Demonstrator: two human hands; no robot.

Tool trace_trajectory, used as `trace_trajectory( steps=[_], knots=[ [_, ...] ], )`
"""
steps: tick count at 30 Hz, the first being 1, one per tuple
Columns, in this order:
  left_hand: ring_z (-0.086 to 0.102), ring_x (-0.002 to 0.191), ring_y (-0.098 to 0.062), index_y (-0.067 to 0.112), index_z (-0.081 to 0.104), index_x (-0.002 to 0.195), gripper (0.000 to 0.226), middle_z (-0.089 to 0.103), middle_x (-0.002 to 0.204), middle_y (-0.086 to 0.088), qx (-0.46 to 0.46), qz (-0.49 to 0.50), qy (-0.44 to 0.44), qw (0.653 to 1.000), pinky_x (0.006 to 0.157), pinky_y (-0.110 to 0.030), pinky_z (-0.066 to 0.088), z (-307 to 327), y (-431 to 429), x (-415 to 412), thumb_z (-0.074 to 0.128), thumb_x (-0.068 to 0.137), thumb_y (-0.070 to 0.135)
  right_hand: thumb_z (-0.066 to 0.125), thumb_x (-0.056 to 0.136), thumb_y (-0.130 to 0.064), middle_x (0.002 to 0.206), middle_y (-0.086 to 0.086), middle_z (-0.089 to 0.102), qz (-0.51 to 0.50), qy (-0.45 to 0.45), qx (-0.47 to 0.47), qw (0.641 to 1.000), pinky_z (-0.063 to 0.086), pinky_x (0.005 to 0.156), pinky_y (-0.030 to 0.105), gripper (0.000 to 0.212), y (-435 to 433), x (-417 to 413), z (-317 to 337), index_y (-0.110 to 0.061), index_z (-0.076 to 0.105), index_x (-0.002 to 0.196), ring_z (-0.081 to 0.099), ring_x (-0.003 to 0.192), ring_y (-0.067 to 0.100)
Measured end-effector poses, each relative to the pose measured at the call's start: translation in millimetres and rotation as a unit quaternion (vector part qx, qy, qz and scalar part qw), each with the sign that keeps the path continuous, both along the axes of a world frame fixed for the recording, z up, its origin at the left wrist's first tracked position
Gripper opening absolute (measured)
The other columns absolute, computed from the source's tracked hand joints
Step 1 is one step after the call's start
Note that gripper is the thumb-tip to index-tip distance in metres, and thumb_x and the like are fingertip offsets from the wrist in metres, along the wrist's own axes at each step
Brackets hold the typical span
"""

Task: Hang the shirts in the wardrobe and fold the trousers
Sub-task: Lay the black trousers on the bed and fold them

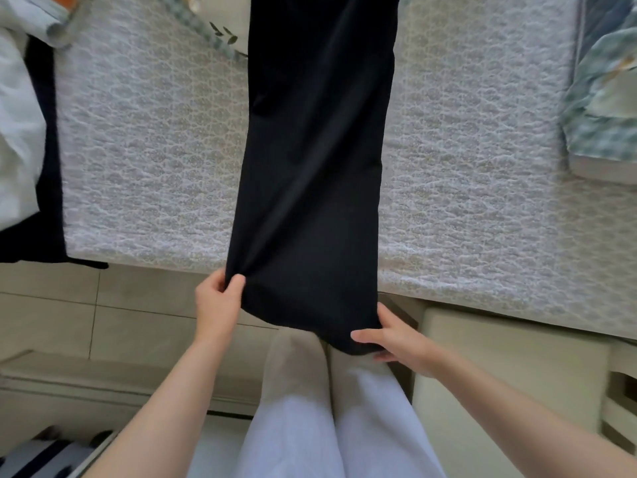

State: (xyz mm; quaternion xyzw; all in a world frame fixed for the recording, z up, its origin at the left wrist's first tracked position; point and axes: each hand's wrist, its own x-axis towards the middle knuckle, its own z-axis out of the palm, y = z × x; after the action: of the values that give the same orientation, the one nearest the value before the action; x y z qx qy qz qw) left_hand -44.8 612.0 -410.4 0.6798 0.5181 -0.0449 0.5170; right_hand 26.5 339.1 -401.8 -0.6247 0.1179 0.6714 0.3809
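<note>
Black trousers (pixel 313 160) lie stretched lengthwise across the patterned grey bed (pixel 148 150), with their near end hanging past the bed's front edge. My left hand (pixel 217 298) pinches the near left corner of that end. At the near right corner, my right hand (pixel 396 336) grips the fabric with the thumb on top. The far end of the trousers runs out of view at the top. A pale blue shirt (pixel 17 132) lies on a dark garment (pixel 48 188) at the bed's left side.
A folded green-and-white blanket (pixel 599 108) sits at the bed's right. A pillow with a leaf print (pixel 220 25) lies at the top. A cream cabinet (pixel 510 367) stands to my right, tiled floor (pixel 51 315) to my left, my legs (pixel 310 408) below.
</note>
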Motion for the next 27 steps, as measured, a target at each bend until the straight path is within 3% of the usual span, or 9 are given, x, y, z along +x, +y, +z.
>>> trace_trajectory(
  steps=[3,5,6,9,13,15,19,22,27],
  knots=[
    [0.037,0.062,-0.016,0.009,0.045,0.07,0.024,0.042,0.066,-0.003,-0.014,-0.043,0.07,0.997,0.058,-0.03,0.031,-10,20,-6,0.058,0.089,0.007,0.053,0.088,-0.021,0.129,-0.007,0.058,0.148,-0.022,-0.018,0.989,0.046,0.097,0.034,0.046,4,-9,-10,-0.03,0.046,0.132,0.054,0.117,0.012],
    [0.056,0.078,-0.019,0.01,0.058,0.087,0.01,0.063,0.083,-0.002,-0.067,-0.108,0.135,0.983,0.076,-0.033,0.045,-21,33,-11,0.06,0.094,0.016,0.043,0.089,-0.008,0.132,0.007,0.055,0.305,-0.128,-0.087,0.94,0.042,0.102,0.035,0.046,6,-7,-26,-0.019,0.052,0.133,0.05,0.124,0.026],
    [0.061,0.089,-0.018,0.015,0.062,0.096,0.012,0.07,0.092,-0.001,-0.115,-0.132,0.166,0.971,0.087,-0.036,0.046,-25,37,-12,0.053,0.098,0.022,0.04,0.088,-0.001,0.133,0.01,0.052,0.309,-0.18,-0.117,0.927,0.041,0.103,0.034,0.05,8,-3,-31,-0.017,0.052,0.133,0.049,0.125,0.028],
    [0.061,0.102,-0.012,0.025,0.064,0.106,0.042,0.077,0.091,0.0,-0.195,-0.155,0.213,0.945,0.097,-0.04,0.041,-31,42,-5,0.022,0.103,0.025,0.032,0.082,0.014,0.123,0.005,0.054,0.098,-0.222,-0.116,0.963,0.042,0.096,0.026,0.057,20,12,-42,-0.016,0.059,0.123,0.052,0.115,0.018],
    [0.066,0.098,-0.03,0.006,0.068,0.095,0.029,0.072,0.09,-0.011,-0.105,-0.155,0.156,0.97,0.093,-0.043,0.05,-39,47,16,0.04,0.101,0.009,0.038,0.088,0.012,0.103,0.007,0.058,-0.133,-0.285,-0.213,0.925,0.048,0.082,0.032,0.031,43,35,-48,-0.011,0.054,0.101,0.058,0.096,0.025],
    [0.064,0.085,-0.034,-0.003,0.069,0.094,0.022,0.069,0.088,-0.019,-0.113,-0.137,0.133,0.975,0.087,-0.045,0.053,-44,46,22,0.05,0.098,0.007,0.041,0.09,0.008,0.107,0.004,0.059,-0.163,-0.3,-0.242,0.908,0.047,0.08,0.031,0.029,51,45,-46,-0.011,0.055,0.108,0.057,0.096,0.021],
    [0.056,0.073,-0.022,0.0,0.068,0.098,0.027,0.062,0.079,-0.01,-0.145,-0.14,0.114,0.973,0.069,-0.036,0.049,-43,32,36,0.054,0.098,0.023,0.036,0.093,0.008,0.103,0.006,0.064,-0.155,-0.263,-0.215,0.928,0.05,0.075,0.033,0.034,60,62,-45,-0.009,0.062,0.108,0.058,0.09,0.02],
    [0.063,0.08,-0.019,0.01,0.067,0.104,0.022,0.07,0.092,0.0,-0.148,-0.167,0.12,0.967,0.074,-0.036,0.051,-44,27,44,0.052,0.097,0.026,0.038,0.097,0.002,0.092,0.015,0.063,-0.247,-0.172,-0.133,0.944,0.049,0.056,0.032,0.028,68,68,-40,-0.013,0.061,0.101,0.053,0.065,0.018],
    [0.059,0.082,-0.022,0.014,0.056,0.095,0.02,0.061,0.087,-0.001,0.024,-0.234,0.192,0.953,0.074,-0.039,0.051,-47,29,54,0.062,0.088,0.032,0.053,0.095,-0.009,0.09,-0.001,0.061,-0.251,-0.122,-0.104,0.955,0.03,0.037,0.019,0.024,80,71,-40,-0.02,0.052,0.117,0.039,0.047,0.009]
  ],
)
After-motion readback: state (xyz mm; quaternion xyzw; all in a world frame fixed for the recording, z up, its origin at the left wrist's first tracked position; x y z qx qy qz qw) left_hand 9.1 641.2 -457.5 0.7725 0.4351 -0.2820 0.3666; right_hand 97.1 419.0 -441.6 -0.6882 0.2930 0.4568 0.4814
